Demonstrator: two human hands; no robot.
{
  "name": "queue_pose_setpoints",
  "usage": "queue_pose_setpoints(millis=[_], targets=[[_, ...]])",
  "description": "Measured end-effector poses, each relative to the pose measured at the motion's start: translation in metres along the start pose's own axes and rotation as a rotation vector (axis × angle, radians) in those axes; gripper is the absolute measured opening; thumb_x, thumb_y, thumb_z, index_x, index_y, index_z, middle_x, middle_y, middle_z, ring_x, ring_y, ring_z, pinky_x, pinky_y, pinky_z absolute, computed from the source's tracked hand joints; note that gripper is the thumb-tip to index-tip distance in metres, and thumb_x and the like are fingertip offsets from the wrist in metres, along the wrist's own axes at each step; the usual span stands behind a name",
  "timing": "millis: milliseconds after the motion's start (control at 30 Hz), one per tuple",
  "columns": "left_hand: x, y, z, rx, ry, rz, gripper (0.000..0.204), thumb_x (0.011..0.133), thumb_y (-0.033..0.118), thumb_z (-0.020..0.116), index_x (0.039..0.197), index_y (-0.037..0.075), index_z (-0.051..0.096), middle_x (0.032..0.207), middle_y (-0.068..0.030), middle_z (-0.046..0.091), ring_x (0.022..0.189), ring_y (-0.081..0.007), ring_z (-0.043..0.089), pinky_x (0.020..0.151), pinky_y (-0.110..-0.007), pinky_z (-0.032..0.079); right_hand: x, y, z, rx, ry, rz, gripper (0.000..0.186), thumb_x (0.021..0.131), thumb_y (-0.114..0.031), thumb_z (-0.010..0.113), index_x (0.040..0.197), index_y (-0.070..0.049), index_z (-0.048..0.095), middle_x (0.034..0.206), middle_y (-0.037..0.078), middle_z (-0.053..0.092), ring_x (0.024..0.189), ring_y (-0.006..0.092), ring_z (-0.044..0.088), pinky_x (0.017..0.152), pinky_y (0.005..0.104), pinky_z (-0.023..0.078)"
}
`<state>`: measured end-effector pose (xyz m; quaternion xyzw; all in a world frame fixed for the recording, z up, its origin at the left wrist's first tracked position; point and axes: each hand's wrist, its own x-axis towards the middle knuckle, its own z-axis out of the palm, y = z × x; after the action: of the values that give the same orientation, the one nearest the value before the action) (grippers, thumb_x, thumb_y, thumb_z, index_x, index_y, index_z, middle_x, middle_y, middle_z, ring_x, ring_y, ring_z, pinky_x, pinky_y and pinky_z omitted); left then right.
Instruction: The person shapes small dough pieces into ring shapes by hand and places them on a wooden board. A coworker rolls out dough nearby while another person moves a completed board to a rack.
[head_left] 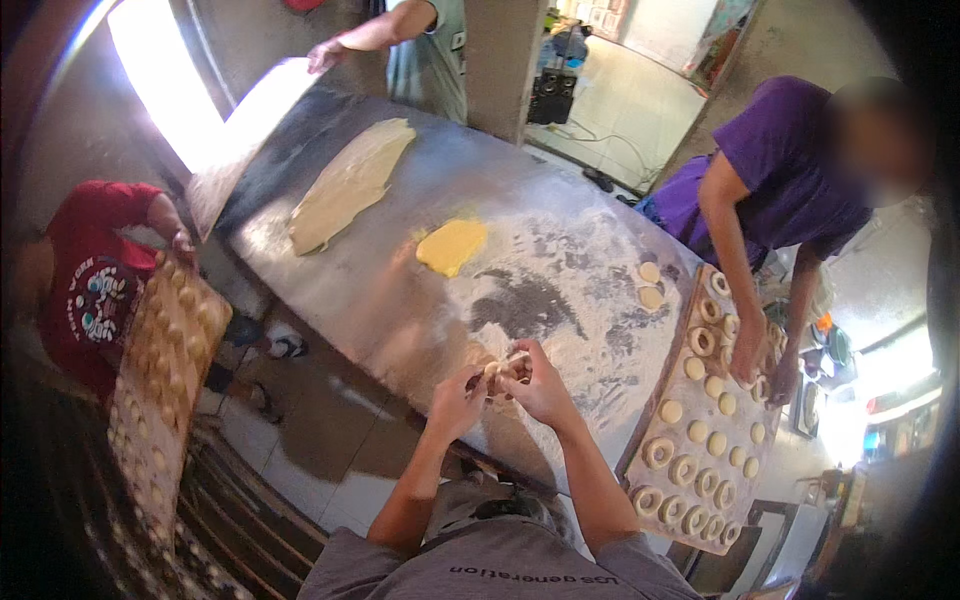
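Over the near edge of the floured table, my left hand (459,402) and my right hand (537,383) meet at the fingertips. Between them they pinch a small pale piece of dough (492,371), partly covered by the fingers. Loose white flour (610,340) is spread just beyond and to the right of my hands. Farther off lies a flat yellow patch (452,247), perhaps dough or fat. Two small dough rounds (650,286) sit at the table's right side.
On the right, a person in purple (770,170) reaches over a board (650,490) of dough rings and rounds. A person in red (85,280) holds another loaded board (205,335) at left. A long dough sheet (350,185) lies at the far left, near another person's hand (325,55).
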<state>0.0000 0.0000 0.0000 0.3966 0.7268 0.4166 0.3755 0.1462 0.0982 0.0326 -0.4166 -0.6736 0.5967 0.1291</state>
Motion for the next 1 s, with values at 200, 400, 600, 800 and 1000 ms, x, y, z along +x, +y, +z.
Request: queue_pose_setpoints(millis=[200, 400, 600, 800, 1000], targets=[[0.003, 0.053, -0.014, -0.278, -0.187, 0.061, 0.026, 0.085, 0.018, 0.072, 0.103, -0.001, 0.068, 0.087, -0.0055, 0.07, 0.08, -0.0094, 0.063, 0.071, -0.027, 0.051, -0.025, -0.021, -0.009, 0.34, 0.139, -0.113, 0.056, 0.086, -0.003, 0.067, 0.13, -0.005, 0.032, 0.098, 0.012, 0.062, 0.087, 0.0162, 0.061, 0.077, 0.0318, 0.049], [-0.004, 0.086, -0.019, -0.117, -0.302, 0.115, 0.032, 0.081, 0.008, 0.073, 0.11, -0.002, 0.065, 0.095, -0.0139, 0.07, 0.083, -0.0189, 0.067, 0.078, -0.03, 0.053, -0.036, -0.018, -0.011, -0.045, 0.428, -0.181, 0.063, 0.082, -0.003, 0.069, 0.134, -0.005, 0.033, 0.105, 0.015, 0.06, 0.092, 0.0183, 0.06, 0.08, 0.0349, 0.049], [-0.01, 0.087, 0.005, 0.236, -0.055, 0.282, 0.041, 0.083, -0.001, 0.061, 0.123, 0.0, 0.052, 0.116, -0.0219, 0.058, 0.108, -0.0339, 0.057, 0.092, -0.039, 0.046, -0.037, -0.016, -0.013, 0.162, 0.238, -0.212, 0.06, 0.087, -0.015, 0.063, 0.14, -0.007, 0.035, 0.102, 0.011, 0.057, 0.094, 0.0196, 0.059, 0.087, 0.0356, 0.046], [-0.005, 0.026, 0.042, -0.268, -0.088, 0.507, 0.032, 0.09, 0.009, 0.054, 0.121, 0.0, 0.052, 0.114, -0.0207, 0.053, 0.109, -0.0358, 0.05, 0.097, -0.043, 0.04, -0.058, 0.001, -0.019, 0.98, 0.109, -0.136, 0.042, 0.092, -0.014, 0.055, 0.132, -0.006, 0.045, 0.101, 0.006, 0.059, 0.093, 0.0167, 0.059, 0.084, 0.0306, 0.047], [-0.021, 0.052, 0.068, -0.781, -0.173, 0.578, 0.043, 0.097, 0.035, 0.048, 0.125, 0.002, 0.048, 0.098, -0.0067, 0.054, 0.094, -0.0207, 0.054, 0.086, -0.034, 0.045, -0.07, 0.02, -0.033, 0.168, 0.574, -0.318, 0.047, 0.098, -0.042, 0.043, 0.133, -0.011, 0.046, 0.097, 0.006, 0.061, 0.093, 0.0167, 0.059, 0.078, 0.0275, 0.046]])
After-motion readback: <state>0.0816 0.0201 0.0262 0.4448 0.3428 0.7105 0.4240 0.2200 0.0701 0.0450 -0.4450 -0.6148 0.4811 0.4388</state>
